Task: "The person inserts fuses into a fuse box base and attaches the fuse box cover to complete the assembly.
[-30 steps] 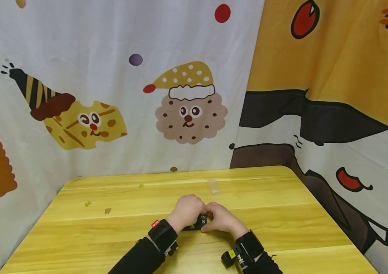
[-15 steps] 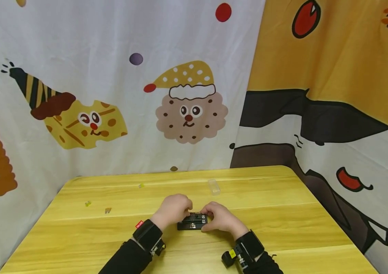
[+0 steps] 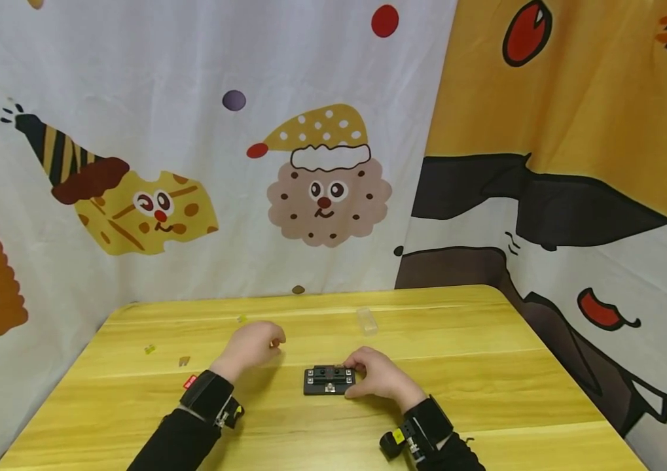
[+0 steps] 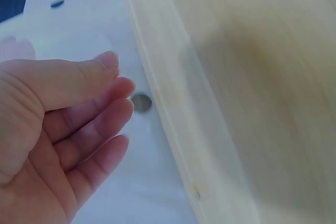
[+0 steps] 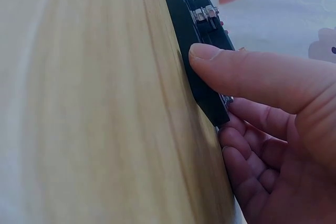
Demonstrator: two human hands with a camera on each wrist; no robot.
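Observation:
A small black rectangular block with metal fittings on its top lies on the wooden table. My right hand grips its right end; in the right wrist view the thumb presses the block's near side while the other fingers curl at the end and behind. Left of the block and above the table, my left hand hangs with fingers loosely bent. The left wrist view shows thumb and fingertips apart with nothing between them.
A clear plastic box stands at the back of the wooden table. To the left lie a small brown piece and a yellow-green piece; another yellow-green bit is farther back. A printed curtain hangs behind.
My left hand has come off the black block and moved left and away from me, leaving the block's top in view. The right hand stays at the block's right end.

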